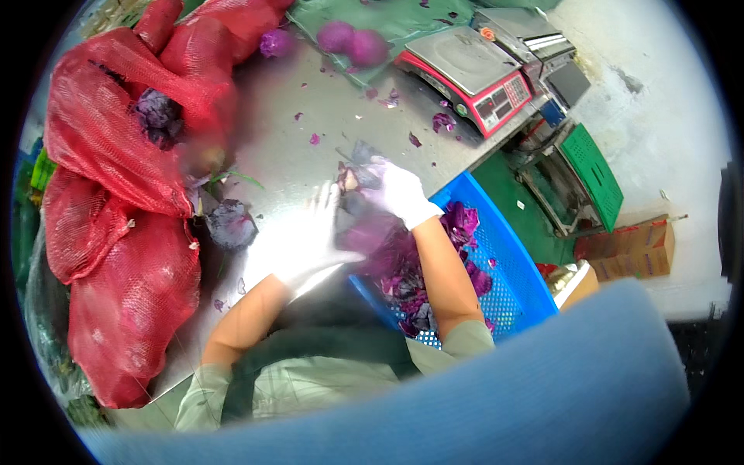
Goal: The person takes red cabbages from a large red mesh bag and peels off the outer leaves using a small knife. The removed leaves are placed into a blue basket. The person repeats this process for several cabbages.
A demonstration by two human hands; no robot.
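A red cabbage (350, 179) with a pale stem end and dark outer leaves is at my right hand (401, 189), whose white-gloved fingers grip its leaves. Close by on the left, my left hand (314, 235), also in a white glove, has its fingers and thumb apart. Glare washes out much of that glove, and blur hides whether it bears on the cabbage. Below my right forearm stands a blue perforated plastic crate (511, 279) with loose purple cabbage leaves (462, 224) inside. Another dark-leaved cabbage (231, 225) lies on the steel table (273, 128), left of my left hand.
Red mesh sacks (133, 290) pile up along the left side. Peeled purple cabbages (367, 49) rest at the back near a green sheet (407, 20). A red weighing scale (465, 70) stands at the back right. Leaf scraps (443, 122) litter the tabletop. Beyond is a cardboard box (630, 250).
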